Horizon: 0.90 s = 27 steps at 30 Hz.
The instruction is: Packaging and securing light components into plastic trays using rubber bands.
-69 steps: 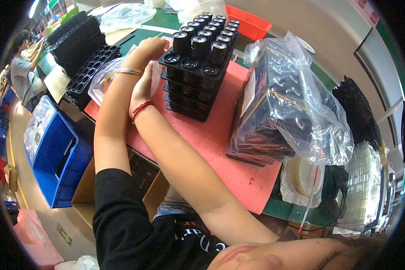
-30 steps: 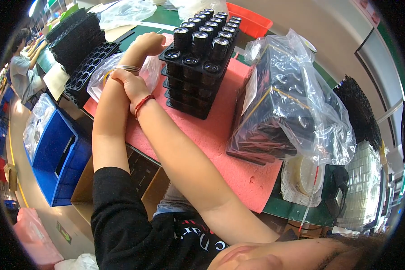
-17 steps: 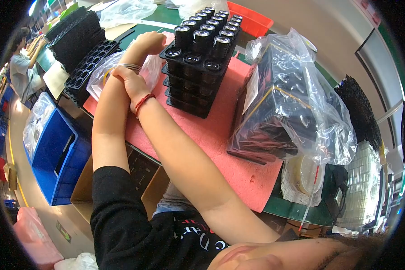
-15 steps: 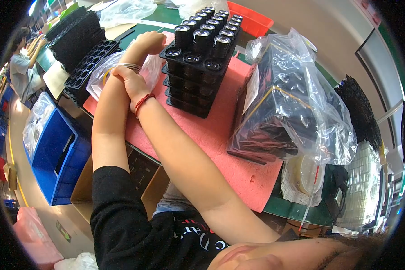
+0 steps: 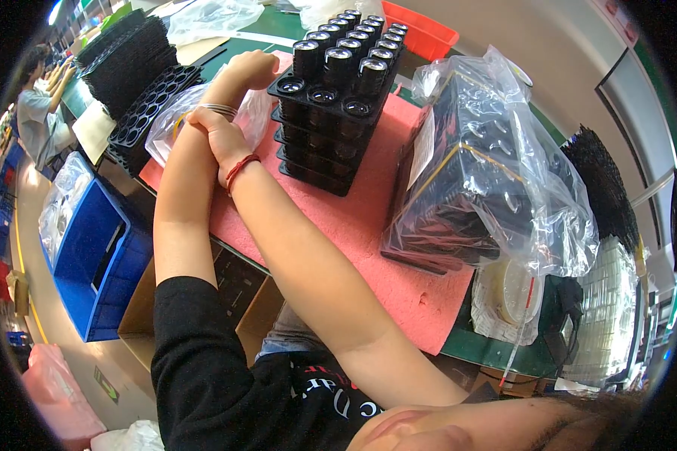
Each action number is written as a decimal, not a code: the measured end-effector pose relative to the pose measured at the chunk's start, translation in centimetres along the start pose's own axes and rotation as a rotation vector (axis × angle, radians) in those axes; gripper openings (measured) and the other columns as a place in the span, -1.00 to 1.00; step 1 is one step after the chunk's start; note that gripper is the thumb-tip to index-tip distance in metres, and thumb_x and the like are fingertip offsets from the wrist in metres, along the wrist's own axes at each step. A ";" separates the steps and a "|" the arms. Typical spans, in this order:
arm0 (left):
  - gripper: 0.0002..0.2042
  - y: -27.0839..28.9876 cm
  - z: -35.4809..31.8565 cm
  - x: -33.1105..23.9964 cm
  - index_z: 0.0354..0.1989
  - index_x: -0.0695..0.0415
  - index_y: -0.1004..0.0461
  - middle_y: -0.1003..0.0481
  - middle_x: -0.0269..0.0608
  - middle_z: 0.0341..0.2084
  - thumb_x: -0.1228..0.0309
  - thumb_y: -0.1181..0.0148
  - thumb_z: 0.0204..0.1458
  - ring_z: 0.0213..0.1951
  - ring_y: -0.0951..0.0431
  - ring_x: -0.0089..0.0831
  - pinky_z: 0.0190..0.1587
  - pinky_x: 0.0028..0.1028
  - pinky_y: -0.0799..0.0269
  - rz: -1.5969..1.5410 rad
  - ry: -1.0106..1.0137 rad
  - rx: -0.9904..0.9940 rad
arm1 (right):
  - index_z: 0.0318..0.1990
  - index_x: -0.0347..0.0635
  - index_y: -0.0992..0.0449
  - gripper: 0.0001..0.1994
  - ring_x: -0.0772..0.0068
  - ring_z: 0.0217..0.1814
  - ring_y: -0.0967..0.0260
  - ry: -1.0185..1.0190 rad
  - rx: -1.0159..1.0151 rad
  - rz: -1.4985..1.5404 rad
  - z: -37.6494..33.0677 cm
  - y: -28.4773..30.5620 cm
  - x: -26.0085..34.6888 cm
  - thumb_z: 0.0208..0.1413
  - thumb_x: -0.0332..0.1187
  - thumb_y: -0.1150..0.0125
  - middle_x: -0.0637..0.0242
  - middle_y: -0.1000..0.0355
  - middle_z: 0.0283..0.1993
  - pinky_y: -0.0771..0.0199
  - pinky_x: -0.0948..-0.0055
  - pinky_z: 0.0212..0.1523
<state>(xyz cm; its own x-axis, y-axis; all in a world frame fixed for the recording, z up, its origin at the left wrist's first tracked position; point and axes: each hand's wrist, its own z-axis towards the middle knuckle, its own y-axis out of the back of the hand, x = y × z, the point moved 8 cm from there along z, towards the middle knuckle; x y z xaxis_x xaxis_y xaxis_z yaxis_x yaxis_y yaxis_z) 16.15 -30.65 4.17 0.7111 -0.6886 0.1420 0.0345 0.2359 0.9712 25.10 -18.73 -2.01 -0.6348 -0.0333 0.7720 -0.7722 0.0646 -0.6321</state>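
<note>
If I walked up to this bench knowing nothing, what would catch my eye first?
Probably the stack of black trays on the pink foam mat, its top tray filled with dark cylinders. The left hand rests closed beside the stack, and the right hand lies on the left wrist. To the right, a clear plastic bag wraps a bundle of more black trays.

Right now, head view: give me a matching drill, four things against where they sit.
Things:
1. stack of black trays
2. bagged bundle
3. blue crate
4. tape roll

Places:
A. on the floor, left of the bench
B. on the pink mat, beside the left hand
C. in a clear bag at the bench's near right edge
D. on the pink mat, right of the trays

Pairs: 1-B, 2-D, 3-A, 4-C
</note>
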 end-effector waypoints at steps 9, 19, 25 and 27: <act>-0.79 0.2 -0.2 0.0 -0.26 -0.01 -0.58 -0.57 0.00 -0.26 0.30 -0.04 0.01 -0.21 -0.58 -0.04 -0.17 -0.19 -0.49 -0.015 0.014 -0.007 | -0.15 -0.35 -0.45 -0.51 0.26 -0.23 -0.44 -0.024 -0.006 0.017 -0.2 -0.1 -0.1 -0.21 -0.18 -0.33 0.12 -0.46 -0.19 -0.45 0.34 -0.14; -0.81 1.6 -1.0 -0.1 -0.29 0.01 -0.58 -0.57 -0.01 -0.27 0.30 -0.05 0.00 -0.22 -0.58 -0.02 -0.19 -0.18 -0.50 -0.001 0.022 -0.028 | -0.15 -0.34 -0.45 -0.52 0.27 -0.22 -0.43 -0.031 -0.024 -0.001 -0.2 0.0 -0.1 -0.21 -0.19 -0.32 0.13 -0.45 -0.19 -0.44 0.36 -0.13; -0.77 3.9 -2.0 -1.9 -0.28 0.04 -0.56 -0.58 -0.03 -0.32 0.20 -0.10 0.01 -0.24 -0.59 -0.05 -0.20 -0.18 -0.51 0.077 -0.002 -0.074 | -0.17 -0.32 -0.46 -0.54 0.30 -0.22 -0.43 -0.028 -0.044 0.022 0.2 0.4 -0.4 -0.22 -0.19 -0.32 0.17 -0.45 -0.20 -0.43 0.39 -0.13; -0.74 4.2 -2.2 -1.7 -0.28 0.05 -0.56 -0.58 -0.04 -0.34 0.16 -0.11 0.01 -0.25 -0.59 -0.06 -0.21 -0.18 -0.51 0.108 0.009 -0.100 | -0.19 -0.30 -0.47 -0.56 0.31 -0.23 -0.43 -0.051 0.004 0.083 -0.5 -0.2 -0.2 -0.22 -0.20 -0.32 0.18 -0.45 -0.21 -0.43 0.40 -0.14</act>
<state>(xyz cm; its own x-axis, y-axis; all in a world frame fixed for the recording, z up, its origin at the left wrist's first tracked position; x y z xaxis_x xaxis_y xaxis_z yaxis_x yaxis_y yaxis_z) 16.66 -26.99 7.59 0.7206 -0.6496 0.2424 0.0269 0.3755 0.9264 25.41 -18.24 -1.96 -0.6973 -0.0784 0.7125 -0.7167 0.0650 -0.6943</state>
